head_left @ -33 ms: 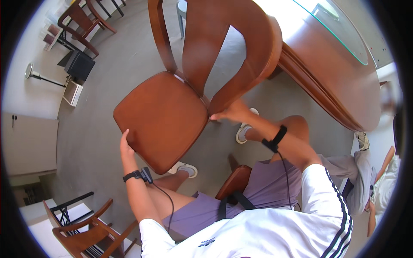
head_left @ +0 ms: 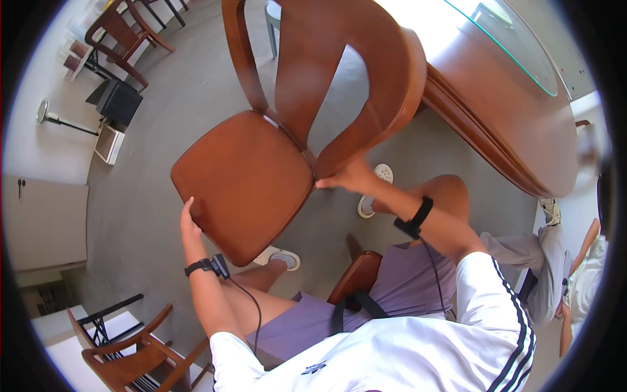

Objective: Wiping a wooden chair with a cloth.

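Observation:
A reddish-brown wooden chair [head_left: 245, 183] stands tilted in front of me, with a smooth seat and a wide curved backrest. My left hand [head_left: 189, 222] is at the left front edge of the seat, one finger showing along the rim and the others hidden under it. With my right hand [head_left: 353, 176] I grip the lower end of the backrest, near the seat's rear right corner. Its thumb shows and the other fingers are mostly behind the wood. Both wrists carry black straps with cables. The chair's legs are hidden below the seat.
To the right is a large wooden table [head_left: 503, 111] with a glass sheet [head_left: 522, 46] on it. Between my legs shows the wooden seat [head_left: 358, 277] under me. Another wooden armchair [head_left: 130, 356] stands lower left. Another person [head_left: 552, 268] is at the far right.

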A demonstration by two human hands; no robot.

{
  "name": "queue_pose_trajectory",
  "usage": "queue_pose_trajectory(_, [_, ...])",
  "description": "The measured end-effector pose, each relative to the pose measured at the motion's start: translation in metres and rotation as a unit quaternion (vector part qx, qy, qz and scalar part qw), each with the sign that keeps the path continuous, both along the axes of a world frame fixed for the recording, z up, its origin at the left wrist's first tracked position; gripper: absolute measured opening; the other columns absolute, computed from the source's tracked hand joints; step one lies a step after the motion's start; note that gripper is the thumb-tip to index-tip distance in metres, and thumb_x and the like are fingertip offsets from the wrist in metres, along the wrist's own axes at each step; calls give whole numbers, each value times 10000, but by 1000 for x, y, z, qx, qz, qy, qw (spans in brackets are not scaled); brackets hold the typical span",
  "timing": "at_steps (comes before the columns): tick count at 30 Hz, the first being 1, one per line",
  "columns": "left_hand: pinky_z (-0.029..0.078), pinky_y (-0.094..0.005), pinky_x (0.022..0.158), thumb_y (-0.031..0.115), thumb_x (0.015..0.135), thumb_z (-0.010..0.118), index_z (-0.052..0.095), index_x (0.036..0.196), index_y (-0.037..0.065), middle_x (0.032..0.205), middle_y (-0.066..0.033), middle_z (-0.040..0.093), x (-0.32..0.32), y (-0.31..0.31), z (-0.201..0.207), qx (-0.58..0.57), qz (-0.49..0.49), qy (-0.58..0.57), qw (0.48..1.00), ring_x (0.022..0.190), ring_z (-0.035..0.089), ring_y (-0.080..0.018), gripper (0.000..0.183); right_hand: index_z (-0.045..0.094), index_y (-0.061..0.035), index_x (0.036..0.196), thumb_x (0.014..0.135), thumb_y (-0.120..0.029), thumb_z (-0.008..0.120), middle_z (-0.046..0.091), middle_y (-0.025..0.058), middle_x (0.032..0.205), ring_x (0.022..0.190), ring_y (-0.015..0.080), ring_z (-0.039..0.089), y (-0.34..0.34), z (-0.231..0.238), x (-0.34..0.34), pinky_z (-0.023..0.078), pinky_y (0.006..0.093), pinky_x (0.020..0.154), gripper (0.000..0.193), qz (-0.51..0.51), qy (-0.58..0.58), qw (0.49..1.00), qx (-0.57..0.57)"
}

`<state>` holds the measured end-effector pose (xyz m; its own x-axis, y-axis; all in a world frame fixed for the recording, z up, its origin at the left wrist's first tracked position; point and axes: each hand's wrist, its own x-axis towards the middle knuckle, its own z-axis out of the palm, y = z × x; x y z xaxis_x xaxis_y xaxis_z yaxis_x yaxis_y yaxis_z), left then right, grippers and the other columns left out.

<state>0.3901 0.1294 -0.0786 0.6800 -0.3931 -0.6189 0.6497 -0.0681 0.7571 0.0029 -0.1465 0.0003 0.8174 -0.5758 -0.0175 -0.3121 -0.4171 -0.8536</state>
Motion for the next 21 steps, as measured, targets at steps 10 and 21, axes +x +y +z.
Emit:
queue_pose_trajectory(10, [376,-383,1055,219,858,696,473,1331,7,1370,-145,501,-67,-51,70,158,-186,-361,900,1309,436,-262,564,507,-26,1299,817,-208,733,614,197,1138,1028,351,601,25,25,-23,473,402,857,563,7,122,992,-15])
queue_pose_trajectory(21, [463,-371,854,120,806,724,616,1110,21,1044,-136,617,-340,-100,231,-257,-591,-387,659,1009,582,-300,337,537,-76,1304,877,-38,626,589,73,894,774,212,559,93,206,-137,452,321,705,438,107,-211,971,34])
